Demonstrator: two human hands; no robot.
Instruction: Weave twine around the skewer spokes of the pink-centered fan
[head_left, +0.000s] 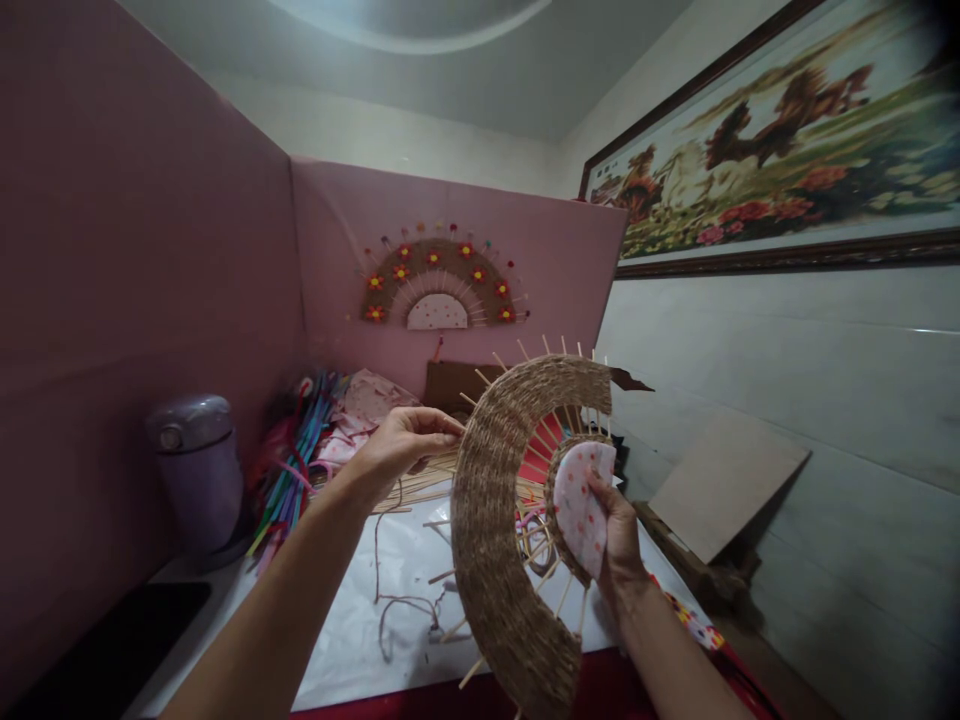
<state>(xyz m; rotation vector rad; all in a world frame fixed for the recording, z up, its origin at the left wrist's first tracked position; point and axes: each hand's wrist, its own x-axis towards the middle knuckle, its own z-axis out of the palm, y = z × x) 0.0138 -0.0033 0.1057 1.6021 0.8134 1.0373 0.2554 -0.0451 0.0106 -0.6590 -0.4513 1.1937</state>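
Head view: right hand [621, 535] clamps woven fan [491, 500] upright; left hand [420, 438] pinched at outer edge.

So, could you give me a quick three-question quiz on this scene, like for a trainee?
1. Multiple choice: what grips the dotted half-circle of the woven fan?
A) left hand
B) right hand
C) neither hand

2. True or false: the wall fan, up on the pink board, has flowers on it.

3. Fill in the blank: the framed picture at the right shows several ____.

Key: 1. B; 2. true; 3. horses
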